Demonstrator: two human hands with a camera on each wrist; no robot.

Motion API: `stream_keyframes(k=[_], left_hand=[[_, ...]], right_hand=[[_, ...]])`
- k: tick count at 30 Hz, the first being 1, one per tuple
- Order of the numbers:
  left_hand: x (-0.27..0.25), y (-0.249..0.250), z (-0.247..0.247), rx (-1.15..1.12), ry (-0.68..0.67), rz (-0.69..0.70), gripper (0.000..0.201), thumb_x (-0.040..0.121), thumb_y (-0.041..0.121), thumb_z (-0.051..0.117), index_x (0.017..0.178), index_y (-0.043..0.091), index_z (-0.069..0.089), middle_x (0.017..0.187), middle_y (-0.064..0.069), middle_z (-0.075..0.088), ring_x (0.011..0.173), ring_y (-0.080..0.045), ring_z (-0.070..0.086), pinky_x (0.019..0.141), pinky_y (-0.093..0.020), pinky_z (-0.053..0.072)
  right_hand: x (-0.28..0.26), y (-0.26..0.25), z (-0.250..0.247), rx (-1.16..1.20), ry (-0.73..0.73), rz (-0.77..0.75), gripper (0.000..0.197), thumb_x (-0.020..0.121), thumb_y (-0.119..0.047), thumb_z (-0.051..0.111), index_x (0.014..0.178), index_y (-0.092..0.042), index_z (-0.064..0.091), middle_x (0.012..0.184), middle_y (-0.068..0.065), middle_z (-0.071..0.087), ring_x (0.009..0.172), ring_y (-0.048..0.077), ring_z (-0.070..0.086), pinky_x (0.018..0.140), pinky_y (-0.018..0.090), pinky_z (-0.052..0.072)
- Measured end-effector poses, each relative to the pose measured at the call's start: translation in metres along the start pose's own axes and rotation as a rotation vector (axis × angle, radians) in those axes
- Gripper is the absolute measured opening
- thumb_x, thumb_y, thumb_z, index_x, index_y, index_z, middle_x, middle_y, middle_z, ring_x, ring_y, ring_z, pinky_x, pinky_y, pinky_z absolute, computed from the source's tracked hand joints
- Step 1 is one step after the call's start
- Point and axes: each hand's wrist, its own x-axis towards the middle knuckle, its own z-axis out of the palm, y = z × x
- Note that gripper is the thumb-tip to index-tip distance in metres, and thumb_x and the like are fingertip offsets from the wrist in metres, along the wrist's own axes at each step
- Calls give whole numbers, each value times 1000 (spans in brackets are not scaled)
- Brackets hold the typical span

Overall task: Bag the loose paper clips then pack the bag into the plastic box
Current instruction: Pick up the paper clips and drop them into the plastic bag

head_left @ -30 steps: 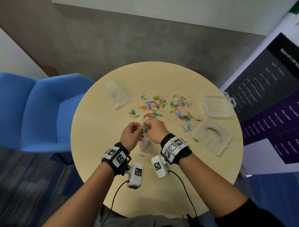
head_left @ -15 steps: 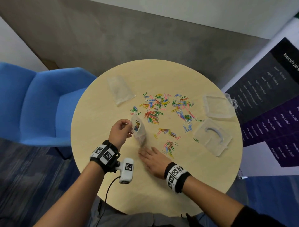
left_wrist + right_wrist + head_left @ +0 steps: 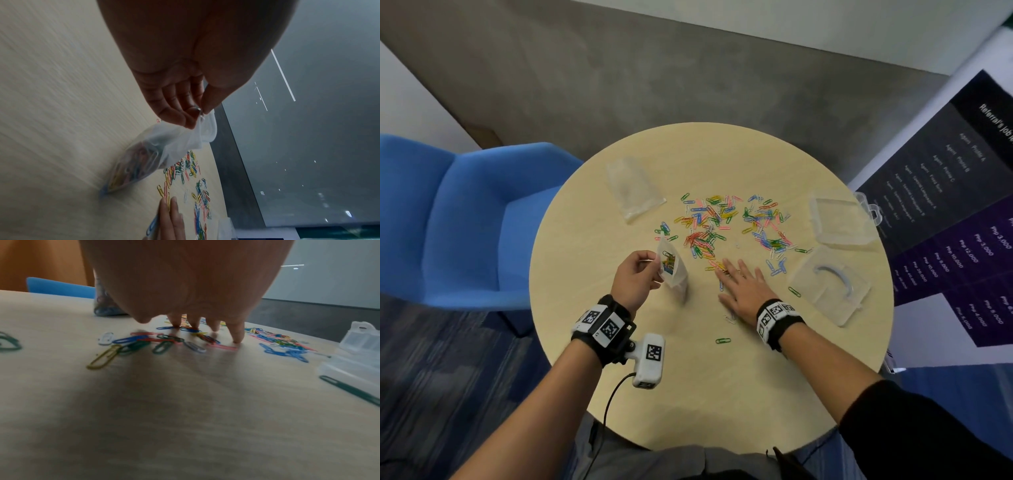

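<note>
Fingers (image 3: 736, 269) of the right hand (image 3: 744, 291) lie straight and spread, palm down, on the round table (image 3: 722, 394) in the head view, their tips resting among the nearest loose paper clips (image 3: 722, 222); most of the clips lie scattered beyond the fingertips. To the left of those fingers, the left hand (image 3: 635, 274) pinches the top edge of a small clear bag (image 3: 671, 270). The bag stands with its long axis near vertical, mouth up and open, with coloured clips visible inside. A second, flat clear bag (image 3: 635, 190) lies further away on the left. To the right of the right hand lie two clear halves of the plastic box (image 3: 839, 222), open, one beyond the other. A single green clip (image 3: 723, 340) lies near the right wrist.

Left wrist view: thumb and curled fingers (image 3: 180, 112) grip the rim of the bag (image 3: 148, 155). The bag hangs from them, its clip-filled bottom corner touching the table (image 3: 51, 97). Two straight right-hand fingertips (image 3: 170, 204) rest on clips beside it.

Right wrist view: the straight fingertips (image 3: 236, 335) press on the table (image 3: 185, 402), some on clips (image 3: 148, 340). Part of the box (image 3: 359, 344) stands to their right. A blue chair (image 3: 59, 287) shows behind the table.
</note>
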Motion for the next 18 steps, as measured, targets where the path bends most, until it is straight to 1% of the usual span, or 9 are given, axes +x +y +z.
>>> stream_keyframes(k=[2, 4, 7, 9, 11, 13, 15, 16, 18], left_hand=[[0, 1, 0, 10, 1, 5, 7, 97, 15, 56, 97, 8, 58, 72, -4, 62, 57, -12, 54, 56, -22, 48], [0, 1, -2, 14, 8, 8, 7, 97, 15, 56, 96, 8, 59, 73, -4, 62, 58, -13, 54, 57, -23, 48], [2, 1, -3, -8, 20, -1, 6, 97, 14, 56, 95, 9, 58, 75, -5, 62, 58, -13, 54, 57, -23, 48], [4, 2, 0, -20, 20, -8, 5, 97, 14, 56, 93, 11, 59, 76, -6, 62, 59, -14, 54, 58, -23, 48], [5, 3, 5, -26, 9, -10, 6, 97, 13, 57, 91, 12, 59, 77, -6, 62, 59, -14, 54, 58, -24, 49], [4, 3, 10, -28, -3, -11, 7, 97, 14, 57, 90, 13, 59, 77, -6, 62, 60, -14, 54, 59, -24, 49], [3, 2, 14, -22, -10, -10, 7, 97, 15, 57, 90, 14, 59, 78, -6, 63, 60, -14, 54, 60, -24, 49], [2, 1, 14, -19, -10, -10, 6, 97, 15, 57, 91, 14, 59, 77, -6, 63, 59, -12, 55, 59, -24, 49], [0, 0, 15, -16, -8, -12, 6, 97, 14, 57, 92, 13, 59, 76, -5, 62, 57, -10, 55, 57, -22, 49]], right_hand=[[-5, -2, -2, 52, 6, 0, 62, 101, -50, 17, 155, -25, 0, 163, 0, -10, 150, 25, -4, 121, 48, 8], [-19, -6, 2, 99, 15, -1, 64, 101, -50, 18, 155, -17, 6, 163, 4, -4, 150, 25, 1, 122, 42, 9], [-45, -17, 17, 111, 9, -12, 89, 88, -72, 9, 155, -13, 10, 163, 9, -1, 150, 27, 3, 122, 41, 9], [-57, -27, 33, 87, -2, -12, 88, 87, -72, 23, 155, -18, 8, 162, 12, 0, 149, 33, 4, 122, 41, 11], [-63, -37, 48, 39, 44, -3, 77, 89, -61, 39, 153, -24, 17, 160, 20, 13, 145, 43, 17, 119, 46, 20], [-68, -49, 52, -9, 60, 8, 66, 85, -44, 61, 143, -18, 44, 145, 25, 43, 127, 48, 46, 106, 48, 42], [-70, -53, 56, -49, 119, -12, 61, 63, -16, 82, 121, -10, 66, 123, 22, 64, 104, 43, 65, 82, 40, 57], [-71, -52, 58, -52, 182, -47, 60, 55, -5, 84, 113, -8, 71, 116, 19, 68, 98, 40, 68, 73, 36, 59], [-72, -46, 56, -57, 305, -132, 52, 55, 4, 77, 106, -5, 73, 108, 15, 71, 93, 35, 70, 61, 32, 61]])
